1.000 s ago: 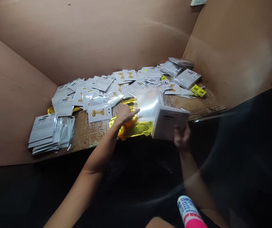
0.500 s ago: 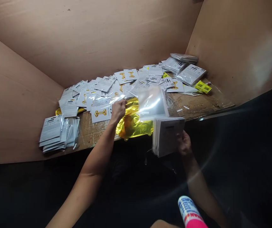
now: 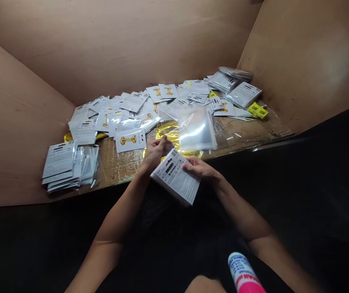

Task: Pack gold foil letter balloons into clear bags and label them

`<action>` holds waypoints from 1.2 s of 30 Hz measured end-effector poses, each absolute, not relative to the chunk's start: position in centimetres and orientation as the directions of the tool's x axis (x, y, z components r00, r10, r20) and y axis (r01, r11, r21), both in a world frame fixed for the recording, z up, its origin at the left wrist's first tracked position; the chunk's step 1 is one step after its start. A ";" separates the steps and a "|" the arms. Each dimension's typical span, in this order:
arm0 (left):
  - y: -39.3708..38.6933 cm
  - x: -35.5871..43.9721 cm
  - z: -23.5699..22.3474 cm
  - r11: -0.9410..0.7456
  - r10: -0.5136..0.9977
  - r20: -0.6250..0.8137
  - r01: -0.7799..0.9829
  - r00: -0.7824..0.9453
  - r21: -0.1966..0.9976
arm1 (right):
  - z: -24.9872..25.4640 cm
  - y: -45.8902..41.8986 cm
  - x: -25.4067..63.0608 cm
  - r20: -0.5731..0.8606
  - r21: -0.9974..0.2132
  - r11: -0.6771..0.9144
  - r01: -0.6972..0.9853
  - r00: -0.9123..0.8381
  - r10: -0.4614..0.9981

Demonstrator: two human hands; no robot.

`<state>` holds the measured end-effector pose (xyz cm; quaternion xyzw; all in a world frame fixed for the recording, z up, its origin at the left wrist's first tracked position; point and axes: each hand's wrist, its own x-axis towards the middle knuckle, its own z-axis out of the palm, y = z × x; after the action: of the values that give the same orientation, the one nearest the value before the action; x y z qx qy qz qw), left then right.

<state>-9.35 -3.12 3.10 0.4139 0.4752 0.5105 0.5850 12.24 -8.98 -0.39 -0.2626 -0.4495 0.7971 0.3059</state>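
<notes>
My right hand (image 3: 201, 167) is closed on a thick stack of white cards (image 3: 179, 177) in clear packaging, thumb on top. The stack is tilted in front of the table edge, its printed back facing up with a hang hole near the top. My left hand (image 3: 156, 154) is at the stack's upper left corner, fingers bent and thumb raised. What it pinches, if anything, I cannot make out. Behind the hands lies gold foil (image 3: 167, 131), partly covered by a pile of clear plastic bags (image 3: 196, 132).
A heap of white cards with gold balloon pictures (image 3: 131, 139) spreads along the back of the cardboard-topped table (image 3: 115, 165). Stacked packs (image 3: 59, 162) stand at the left, more packs (image 3: 244, 94) at the back right. Nearby are yellow labels (image 3: 258, 110). A pink-and-white bottle (image 3: 243, 270) is at the bottom.
My left hand has left the gold foil and come down to the stack. My right hand has brought the stack leftward and turned it so its printed back shows.
</notes>
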 end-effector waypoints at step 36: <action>-4.9 -14.0 -0.2 0.350 0.898 -0.420 -0.364 -0.132 0.863 | 0.7 -12.9 14.5 -0.291 -0.884 -0.419 -0.207 -0.458 0.840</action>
<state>-13.99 -4.87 -0.22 0.2437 0.5482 0.5155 0.6119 14.47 -12.88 0.73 -0.3859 -0.4100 0.7489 0.3495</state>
